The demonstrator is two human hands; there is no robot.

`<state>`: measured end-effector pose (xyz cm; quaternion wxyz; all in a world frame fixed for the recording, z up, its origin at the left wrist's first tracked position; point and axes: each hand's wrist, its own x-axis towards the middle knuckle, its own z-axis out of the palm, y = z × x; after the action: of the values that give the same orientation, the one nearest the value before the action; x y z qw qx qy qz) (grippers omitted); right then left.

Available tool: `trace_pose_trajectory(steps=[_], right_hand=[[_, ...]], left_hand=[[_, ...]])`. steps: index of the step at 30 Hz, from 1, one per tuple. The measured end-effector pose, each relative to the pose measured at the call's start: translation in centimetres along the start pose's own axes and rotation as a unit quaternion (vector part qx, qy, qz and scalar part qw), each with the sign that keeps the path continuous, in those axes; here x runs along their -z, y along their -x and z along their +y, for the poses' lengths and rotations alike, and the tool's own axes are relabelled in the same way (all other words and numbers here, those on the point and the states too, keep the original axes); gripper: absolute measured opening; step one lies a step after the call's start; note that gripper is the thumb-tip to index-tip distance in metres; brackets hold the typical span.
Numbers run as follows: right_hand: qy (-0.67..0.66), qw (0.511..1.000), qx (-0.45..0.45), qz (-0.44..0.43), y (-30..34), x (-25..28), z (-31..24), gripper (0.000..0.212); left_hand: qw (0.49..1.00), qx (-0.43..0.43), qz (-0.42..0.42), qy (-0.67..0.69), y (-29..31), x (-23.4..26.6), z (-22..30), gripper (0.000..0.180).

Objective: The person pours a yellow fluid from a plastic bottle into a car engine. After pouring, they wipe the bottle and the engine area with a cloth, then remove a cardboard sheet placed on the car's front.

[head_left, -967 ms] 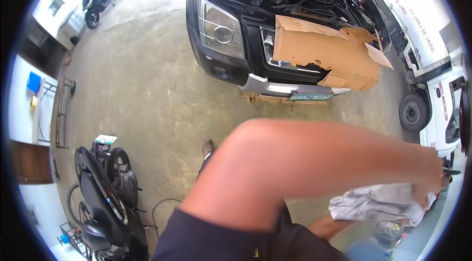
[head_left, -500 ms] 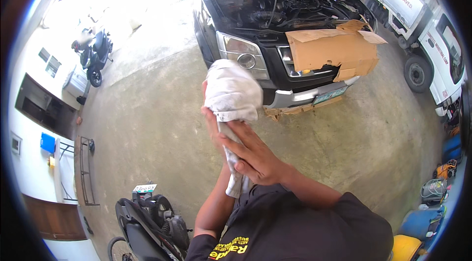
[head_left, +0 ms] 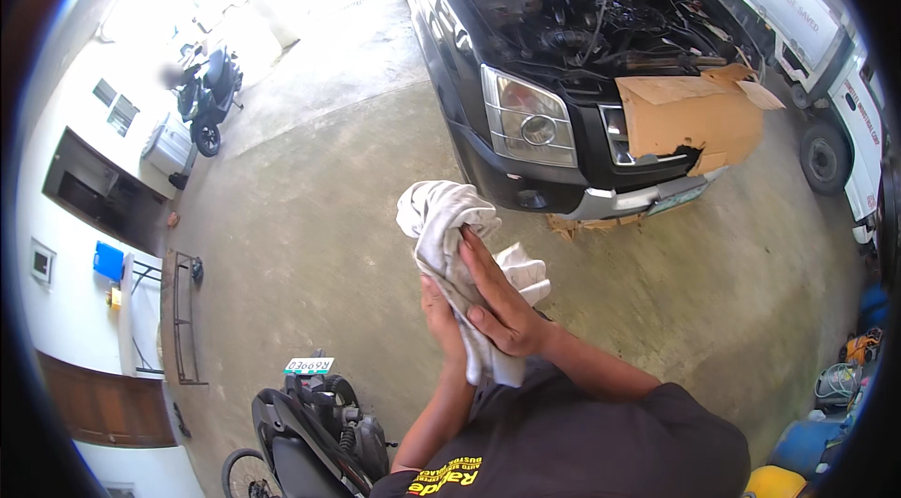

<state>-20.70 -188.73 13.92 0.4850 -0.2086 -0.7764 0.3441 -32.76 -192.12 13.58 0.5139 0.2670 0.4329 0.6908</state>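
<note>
A crumpled white rag (head_left: 450,226) with grey smudges is pressed between my two hands in front of my chest. My left hand (head_left: 441,310) cups it from the left side, partly hidden by the cloth. Across its right side lies my right hand (head_left: 502,301), fingers long and pointing forward, palm against the cloth. One bunched end of the rag sticks out past the fingertips; another fold shows right of my right hand, and a tail hangs down toward my wrists.
Ahead stands a dark car (head_left: 526,113) with its hood up and a cardboard sheet (head_left: 694,122) over its front. A motorcycle (head_left: 310,432) is close at lower left, another scooter (head_left: 206,94) farther off. A white truck (head_left: 845,122) stands right, near a blue drum (head_left: 802,446).
The view has turned left, so the car sits farther right. My hands have shifted along the rag, and its bunched end has twisted, with a fold now showing on the right.
</note>
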Motion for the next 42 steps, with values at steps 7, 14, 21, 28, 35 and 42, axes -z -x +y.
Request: trace_pose_trajectory(steps=[7,14,21,28,35,42], right_hand=[[0.009,0.957,-0.044,0.285,-3.3,3.2,11.0,0.075],[0.081,0.912,-0.114,0.385,-14.0,14.1,19.5,0.045],[0.147,0.929,-0.084,0.329,-20.1,21.2,22.4,0.054],[0.160,0.959,-0.094,0.213,-25.5,16.5,25.2,0.067],[0.330,0.911,-0.045,0.243,-33.6,13.7,32.5,0.073],[0.213,0.906,-0.149,0.333,-50.3,6.8,41.7,0.037]], left_hand=[[0.963,0.004,-0.242,-0.118,-8.6,-4.7,-0.4,0.061],[0.880,-0.150,-0.374,-0.250,-20.4,-12.8,-1.3,0.064],[0.868,0.004,-0.420,-0.264,-32.5,-11.9,-3.3,0.062],[0.940,0.085,-0.322,-0.074,-41.9,-15.6,-2.8,0.088],[0.923,0.240,-0.301,0.028,-49.9,-11.3,-2.0,0.059],[0.932,0.049,-0.326,-0.154,-64.7,-3.6,3.6,0.047]])
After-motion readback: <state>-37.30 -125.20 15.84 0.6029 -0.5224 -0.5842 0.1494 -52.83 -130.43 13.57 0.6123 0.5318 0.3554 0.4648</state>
